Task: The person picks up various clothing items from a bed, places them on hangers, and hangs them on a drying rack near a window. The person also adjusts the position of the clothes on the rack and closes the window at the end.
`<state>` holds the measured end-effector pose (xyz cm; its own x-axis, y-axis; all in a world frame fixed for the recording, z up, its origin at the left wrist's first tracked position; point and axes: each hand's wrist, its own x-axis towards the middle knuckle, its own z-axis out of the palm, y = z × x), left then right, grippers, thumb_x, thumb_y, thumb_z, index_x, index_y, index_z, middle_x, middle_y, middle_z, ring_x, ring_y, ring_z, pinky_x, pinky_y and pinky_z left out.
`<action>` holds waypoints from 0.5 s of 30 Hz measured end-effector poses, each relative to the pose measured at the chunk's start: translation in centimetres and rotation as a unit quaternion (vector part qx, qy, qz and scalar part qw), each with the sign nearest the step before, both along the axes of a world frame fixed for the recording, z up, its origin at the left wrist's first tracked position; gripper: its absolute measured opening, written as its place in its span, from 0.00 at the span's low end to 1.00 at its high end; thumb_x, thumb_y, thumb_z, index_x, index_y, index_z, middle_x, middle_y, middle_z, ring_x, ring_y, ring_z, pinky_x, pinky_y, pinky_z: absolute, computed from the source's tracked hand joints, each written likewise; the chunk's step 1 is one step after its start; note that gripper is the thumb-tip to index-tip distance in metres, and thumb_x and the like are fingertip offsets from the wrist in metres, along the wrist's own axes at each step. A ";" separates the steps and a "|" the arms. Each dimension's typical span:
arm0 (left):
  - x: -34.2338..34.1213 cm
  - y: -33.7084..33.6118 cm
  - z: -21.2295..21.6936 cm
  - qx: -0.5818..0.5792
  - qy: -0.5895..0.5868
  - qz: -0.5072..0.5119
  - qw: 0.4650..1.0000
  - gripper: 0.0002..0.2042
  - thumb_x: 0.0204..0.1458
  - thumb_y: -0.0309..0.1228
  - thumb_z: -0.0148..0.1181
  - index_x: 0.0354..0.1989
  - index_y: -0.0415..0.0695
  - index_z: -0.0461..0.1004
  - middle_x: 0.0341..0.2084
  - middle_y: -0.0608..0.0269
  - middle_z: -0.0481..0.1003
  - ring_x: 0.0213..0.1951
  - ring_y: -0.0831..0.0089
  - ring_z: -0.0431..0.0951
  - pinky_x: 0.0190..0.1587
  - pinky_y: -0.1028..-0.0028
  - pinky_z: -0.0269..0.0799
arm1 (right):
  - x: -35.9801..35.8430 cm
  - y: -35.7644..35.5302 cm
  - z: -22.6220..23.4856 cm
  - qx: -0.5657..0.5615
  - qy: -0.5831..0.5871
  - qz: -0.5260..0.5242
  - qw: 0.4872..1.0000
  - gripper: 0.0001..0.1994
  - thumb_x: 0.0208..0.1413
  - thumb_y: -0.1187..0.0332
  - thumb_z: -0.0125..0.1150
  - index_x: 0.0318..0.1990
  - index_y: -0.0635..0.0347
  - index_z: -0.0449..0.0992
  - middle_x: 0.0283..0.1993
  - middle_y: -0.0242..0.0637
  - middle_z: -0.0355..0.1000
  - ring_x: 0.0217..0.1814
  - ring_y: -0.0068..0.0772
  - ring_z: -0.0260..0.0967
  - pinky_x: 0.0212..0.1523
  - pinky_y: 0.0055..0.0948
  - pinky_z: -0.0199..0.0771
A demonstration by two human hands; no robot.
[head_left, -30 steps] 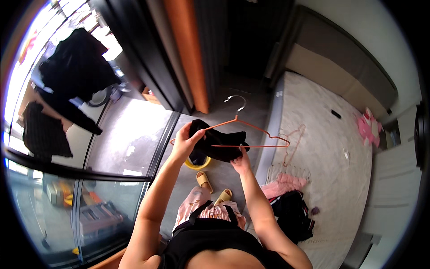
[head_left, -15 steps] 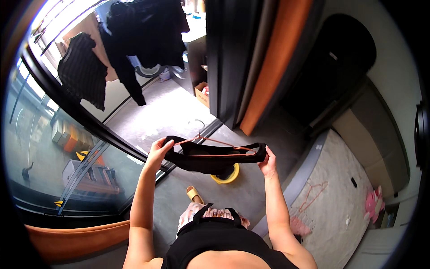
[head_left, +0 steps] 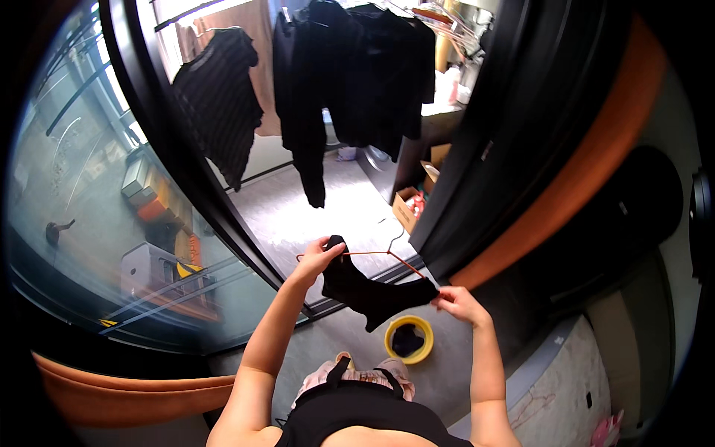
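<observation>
Both hands, left [head_left: 319, 257] and right [head_left: 458, 304], pinched the soft, light black garment [head_left: 369, 292] at its ends over the thin hanger [head_left: 387, 255].

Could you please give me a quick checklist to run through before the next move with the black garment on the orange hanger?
1. Left hand grips the hanger's end: ok.
2. Right hand grips the other end: ok.
3. Black garment spread evenly on the orange hanger: not ok, it droops.
4. Hook free of fabric: ok.
5. Garment clear of the yellow basin: ok.
6. Free space on the rail of hanging clothes: cannot tell.
</observation>
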<state>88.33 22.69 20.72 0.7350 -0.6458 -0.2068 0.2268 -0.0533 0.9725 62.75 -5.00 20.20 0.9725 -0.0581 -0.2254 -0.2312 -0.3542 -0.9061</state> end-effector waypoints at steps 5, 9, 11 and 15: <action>4.7 -1.1 2.9 0.378 -0.449 0.183 0.789 0.29 0.50 0.52 0.50 0.48 0.36 0.67 0.47 0.40 0.67 0.38 0.51 0.74 0.40 0.66 0.71 | 6.3 3.8 3.7 0.100 -0.024 -0.024 0.994 0.09 0.57 0.70 0.48 0.31 0.64 0.74 0.27 0.31 0.74 0.24 0.16 0.68 0.19 0.16 0.62; 7.5 -0.7 6.7 0.312 -0.567 0.338 0.683 0.26 0.50 0.43 0.54 0.53 0.38 0.63 0.56 0.41 0.56 0.49 0.48 0.66 0.48 0.62 0.66 | 14.6 5.0 4.4 0.009 -0.158 -0.036 0.987 0.10 0.57 0.70 0.49 0.28 0.65 0.73 0.22 0.35 0.72 0.22 0.20 0.68 0.23 0.21 0.66; 8.2 -0.1 8.1 0.189 -0.591 0.364 0.695 0.22 0.48 0.30 0.57 0.52 0.40 0.64 0.55 0.44 0.57 0.52 0.48 0.63 0.53 0.60 0.61 | 19.9 5.7 7.8 -0.089 -0.243 0.007 0.966 0.10 0.56 0.70 0.49 0.26 0.66 0.70 0.18 0.38 0.67 0.21 0.23 0.67 0.23 0.23 0.66; 10.1 0.7 8.4 0.167 -0.606 0.397 0.669 0.19 0.45 0.24 0.56 0.49 0.41 0.66 0.53 0.46 0.60 0.51 0.50 0.63 0.53 0.61 0.61 | 31.4 9.7 15.7 0.120 -0.201 0.001 0.972 0.12 0.59 0.66 0.48 0.26 0.63 0.68 0.19 0.28 0.64 0.19 0.16 0.62 0.21 0.17 0.61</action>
<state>98.46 23.40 29.11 0.5781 -0.0195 0.8157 -0.6318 -0.6434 0.4324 94.18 4.72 35.92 0.9850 -0.0495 0.1652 0.1582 -0.1213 -0.9799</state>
